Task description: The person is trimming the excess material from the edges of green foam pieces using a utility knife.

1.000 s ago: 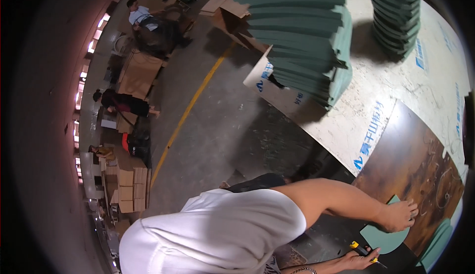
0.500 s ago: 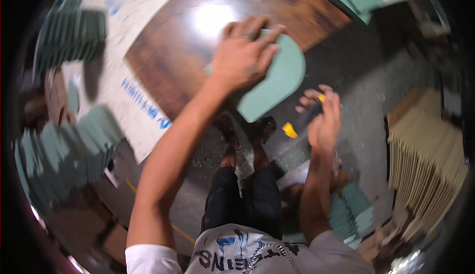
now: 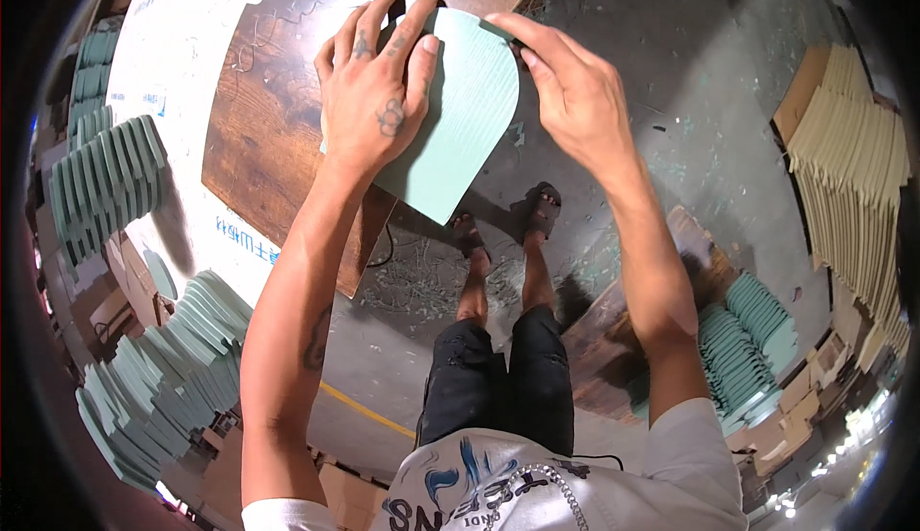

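A pale green panel with a rounded end lies on a dark brown wooden tabletop, its lower corner hanging past the table's edge. My left hand presses flat on the panel's left half, fingers stretched toward its far edge. My right hand pinches the panel's rounded right edge between thumb and fingers. Something small and dark shows at those fingertips; I cannot tell what it is.
Stacks of similar green panels stand at the left, lower left and lower right. Beige boards are fanned out at the right. A white sheet lies beside the tabletop. My sandalled feet stand on a grey floor strewn with trimmings.
The view swung from the workshop floor down onto the table. My right hand, held off the panel with a yellow tool half a second ago, now grips the panel's edge; the yellow tool is out of sight.
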`<state>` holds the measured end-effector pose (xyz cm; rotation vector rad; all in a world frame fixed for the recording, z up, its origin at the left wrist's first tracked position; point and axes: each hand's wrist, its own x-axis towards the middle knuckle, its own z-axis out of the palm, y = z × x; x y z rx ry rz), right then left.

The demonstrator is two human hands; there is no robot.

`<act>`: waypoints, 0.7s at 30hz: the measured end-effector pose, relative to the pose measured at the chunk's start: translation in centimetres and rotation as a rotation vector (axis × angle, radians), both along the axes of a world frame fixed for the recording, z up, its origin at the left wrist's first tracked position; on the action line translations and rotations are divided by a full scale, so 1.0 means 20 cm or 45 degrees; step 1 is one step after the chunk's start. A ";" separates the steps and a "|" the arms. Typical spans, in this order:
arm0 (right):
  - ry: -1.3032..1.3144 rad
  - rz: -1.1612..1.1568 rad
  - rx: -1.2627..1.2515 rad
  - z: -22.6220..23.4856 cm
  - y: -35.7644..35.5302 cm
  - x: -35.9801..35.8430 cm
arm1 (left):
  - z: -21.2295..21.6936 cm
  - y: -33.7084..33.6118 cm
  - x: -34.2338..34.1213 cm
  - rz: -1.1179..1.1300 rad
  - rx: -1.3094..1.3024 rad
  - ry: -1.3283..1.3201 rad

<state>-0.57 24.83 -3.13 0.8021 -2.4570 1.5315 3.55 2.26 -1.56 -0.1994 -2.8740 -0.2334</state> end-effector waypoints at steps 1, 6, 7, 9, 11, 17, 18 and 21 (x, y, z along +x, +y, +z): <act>0.088 0.043 0.079 0.00 0.00 0.00 | -0.01 -0.01 0.00 0.003 -0.010 0.024; 0.218 -0.103 0.141 -0.05 0.04 0.20 | 0.09 0.08 0.00 0.022 0.126 -0.065; 0.256 -0.164 0.252 -0.07 0.05 0.33 | 0.11 0.09 0.00 0.020 0.137 -0.063; 0.149 -0.099 0.232 -0.11 -0.03 0.66 | 0.09 0.08 0.01 0.058 0.095 -0.053; 0.101 -0.160 0.157 -0.08 -0.07 0.79 | 0.09 0.08 -0.01 0.054 0.139 -0.068; 0.159 -0.428 0.046 -0.05 -0.08 0.35 | 0.07 0.07 0.00 0.039 0.144 -0.014; 0.145 -0.408 0.139 -0.07 -0.09 0.46 | 0.05 0.07 0.00 0.029 0.149 0.003; 0.010 -0.128 0.174 -0.08 -0.16 0.96 | 0.04 0.03 0.01 0.039 0.134 0.029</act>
